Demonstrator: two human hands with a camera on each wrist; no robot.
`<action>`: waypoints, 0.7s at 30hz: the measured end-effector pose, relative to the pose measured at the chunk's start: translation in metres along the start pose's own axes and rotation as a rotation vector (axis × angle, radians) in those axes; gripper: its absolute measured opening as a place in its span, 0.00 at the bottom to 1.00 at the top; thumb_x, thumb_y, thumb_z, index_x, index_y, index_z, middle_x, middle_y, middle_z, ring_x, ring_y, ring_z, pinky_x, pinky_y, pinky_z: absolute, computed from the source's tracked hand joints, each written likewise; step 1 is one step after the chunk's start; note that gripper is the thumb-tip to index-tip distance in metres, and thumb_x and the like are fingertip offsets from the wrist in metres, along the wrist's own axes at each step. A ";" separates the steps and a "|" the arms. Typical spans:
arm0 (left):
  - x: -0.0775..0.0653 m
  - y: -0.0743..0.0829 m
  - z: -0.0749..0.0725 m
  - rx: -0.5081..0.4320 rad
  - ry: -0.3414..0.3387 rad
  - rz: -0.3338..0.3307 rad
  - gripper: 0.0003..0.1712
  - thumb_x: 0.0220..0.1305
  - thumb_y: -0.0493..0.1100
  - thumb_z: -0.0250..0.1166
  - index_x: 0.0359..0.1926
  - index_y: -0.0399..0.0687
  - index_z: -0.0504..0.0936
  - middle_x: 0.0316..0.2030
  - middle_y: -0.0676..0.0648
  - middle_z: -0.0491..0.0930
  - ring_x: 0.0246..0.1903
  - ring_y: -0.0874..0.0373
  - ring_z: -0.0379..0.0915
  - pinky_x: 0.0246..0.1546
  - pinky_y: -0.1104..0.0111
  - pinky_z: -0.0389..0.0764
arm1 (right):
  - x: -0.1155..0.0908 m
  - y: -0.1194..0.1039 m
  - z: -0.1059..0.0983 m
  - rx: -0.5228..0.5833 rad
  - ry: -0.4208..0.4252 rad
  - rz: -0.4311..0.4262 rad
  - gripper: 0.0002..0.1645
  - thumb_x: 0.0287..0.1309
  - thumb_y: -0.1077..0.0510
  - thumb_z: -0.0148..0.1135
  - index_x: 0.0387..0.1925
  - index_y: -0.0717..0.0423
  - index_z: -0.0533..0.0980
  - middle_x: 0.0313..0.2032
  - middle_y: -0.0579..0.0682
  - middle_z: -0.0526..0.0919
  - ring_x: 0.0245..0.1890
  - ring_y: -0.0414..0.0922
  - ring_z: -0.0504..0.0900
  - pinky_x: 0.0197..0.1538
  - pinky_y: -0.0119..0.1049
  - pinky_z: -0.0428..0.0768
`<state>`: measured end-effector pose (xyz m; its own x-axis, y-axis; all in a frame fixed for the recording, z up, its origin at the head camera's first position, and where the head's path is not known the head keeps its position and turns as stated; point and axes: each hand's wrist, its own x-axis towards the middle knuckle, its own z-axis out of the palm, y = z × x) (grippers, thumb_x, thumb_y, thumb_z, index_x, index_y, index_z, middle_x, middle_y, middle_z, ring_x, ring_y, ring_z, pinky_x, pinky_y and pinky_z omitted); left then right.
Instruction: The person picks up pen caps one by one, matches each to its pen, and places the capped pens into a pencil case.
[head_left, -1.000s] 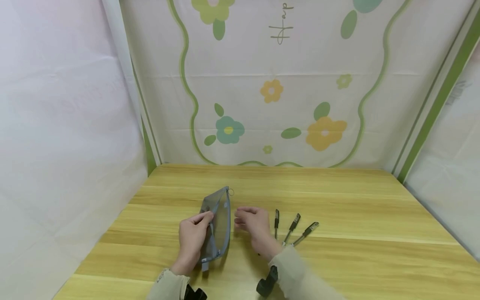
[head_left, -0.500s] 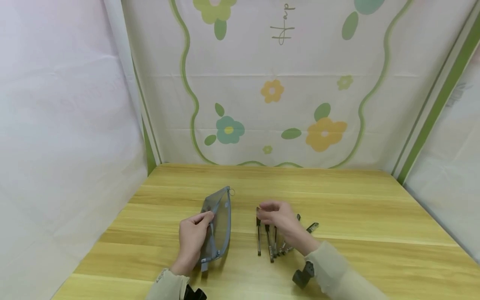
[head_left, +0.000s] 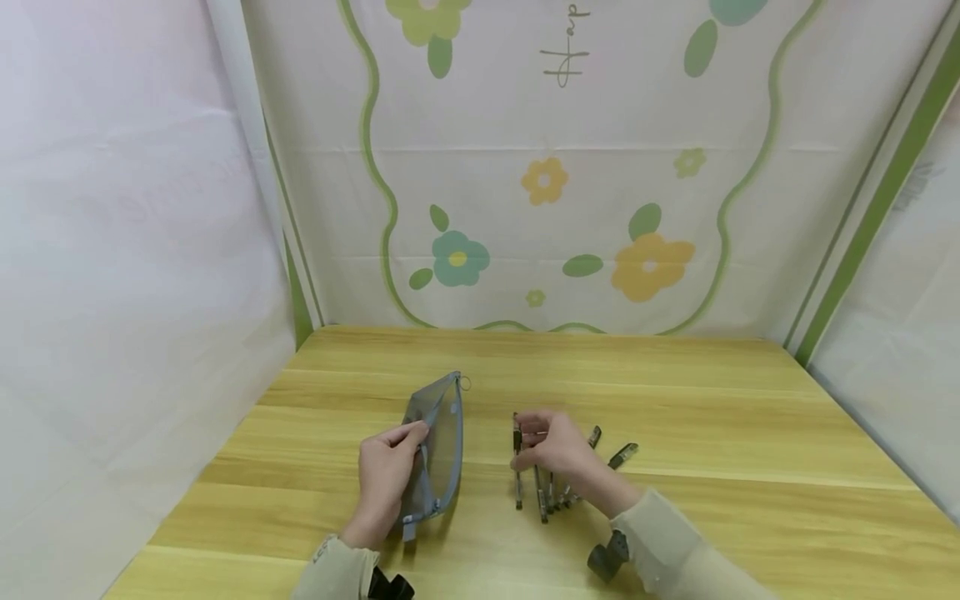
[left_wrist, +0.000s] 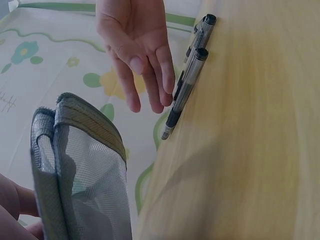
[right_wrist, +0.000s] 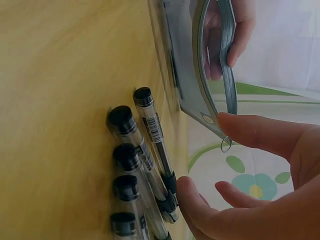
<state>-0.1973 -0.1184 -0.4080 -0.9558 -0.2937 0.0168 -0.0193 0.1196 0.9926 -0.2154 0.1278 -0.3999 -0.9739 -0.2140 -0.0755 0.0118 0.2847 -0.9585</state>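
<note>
My left hand [head_left: 386, 475] pinches the side of a grey-blue mesh zipper pouch [head_left: 447, 450] between thumb and fingers. The pouch stands on its edge with its zipped mouth parted, facing right. Over a row of clear-barrelled gel pens with black ends, my right hand [head_left: 562, 454] hovers with thumb and fingers apart. Nearest its fingertips is the leftmost gel pen [head_left: 518, 483]; in the right wrist view a gap shows between thumb [right_wrist: 255, 130] and fingers, with no pen held. The hand covers parts of the middle pens in the head view.
Several gel pens [right_wrist: 127, 160] lie side by side, with two fanning out to the right [head_left: 622, 456]. A small metal ring [head_left: 465, 383] hangs at the pouch's far corner. Patterned cloth [head_left: 555, 250] walls rise behind and beside the wooden table [head_left: 712, 400].
My right hand has moved right from beside the pouch mouth to above the pens, uncovering the leftmost ones. Its thumb has since spread from the fingers. My left hand and the pouch stay put.
</note>
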 end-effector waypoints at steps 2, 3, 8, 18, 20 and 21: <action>0.000 0.000 0.000 -0.001 -0.001 0.002 0.12 0.65 0.41 0.67 0.45 0.39 0.88 0.49 0.41 0.83 0.44 0.53 0.80 0.35 0.72 0.81 | 0.001 0.001 0.000 -0.007 -0.006 0.006 0.42 0.40 0.70 0.76 0.62 0.65 0.72 0.57 0.61 0.76 0.55 0.58 0.75 0.54 0.51 0.77; 0.000 0.000 0.000 -0.002 -0.003 0.003 0.12 0.65 0.41 0.67 0.45 0.39 0.88 0.49 0.41 0.82 0.44 0.53 0.80 0.35 0.73 0.81 | 0.002 0.002 0.000 -0.012 -0.011 0.008 0.43 0.40 0.70 0.76 0.62 0.65 0.72 0.57 0.62 0.76 0.55 0.57 0.75 0.54 0.50 0.78; 0.000 0.000 0.000 0.001 0.000 -0.001 0.12 0.65 0.42 0.67 0.45 0.39 0.88 0.48 0.41 0.83 0.43 0.54 0.80 0.35 0.73 0.81 | 0.005 0.002 0.003 -0.034 -0.065 -0.009 0.44 0.42 0.71 0.76 0.64 0.67 0.69 0.56 0.62 0.76 0.53 0.57 0.76 0.51 0.48 0.79; -0.001 0.001 -0.001 -0.007 -0.004 0.000 0.12 0.65 0.42 0.67 0.45 0.39 0.88 0.48 0.41 0.83 0.44 0.53 0.80 0.35 0.73 0.81 | 0.014 0.005 0.012 -0.096 0.018 -0.022 0.40 0.40 0.72 0.77 0.59 0.65 0.73 0.53 0.60 0.77 0.50 0.55 0.76 0.49 0.48 0.79; -0.001 0.002 -0.001 -0.007 -0.007 0.005 0.12 0.65 0.42 0.67 0.45 0.39 0.88 0.48 0.41 0.83 0.44 0.53 0.80 0.35 0.72 0.81 | 0.014 0.006 0.013 -0.126 0.034 -0.025 0.40 0.39 0.73 0.77 0.59 0.65 0.73 0.54 0.61 0.76 0.50 0.56 0.75 0.50 0.49 0.79; -0.001 0.002 -0.001 -0.006 -0.009 0.008 0.12 0.65 0.42 0.67 0.45 0.39 0.88 0.48 0.41 0.83 0.44 0.53 0.80 0.35 0.72 0.81 | 0.014 0.006 0.014 -0.141 0.041 -0.025 0.41 0.39 0.73 0.77 0.59 0.64 0.73 0.54 0.61 0.76 0.51 0.56 0.75 0.50 0.50 0.79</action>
<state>-0.1959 -0.1189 -0.4058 -0.9585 -0.2842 0.0238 -0.0097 0.1160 0.9932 -0.2259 0.1133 -0.4103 -0.9819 -0.1854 -0.0377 -0.0422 0.4090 -0.9116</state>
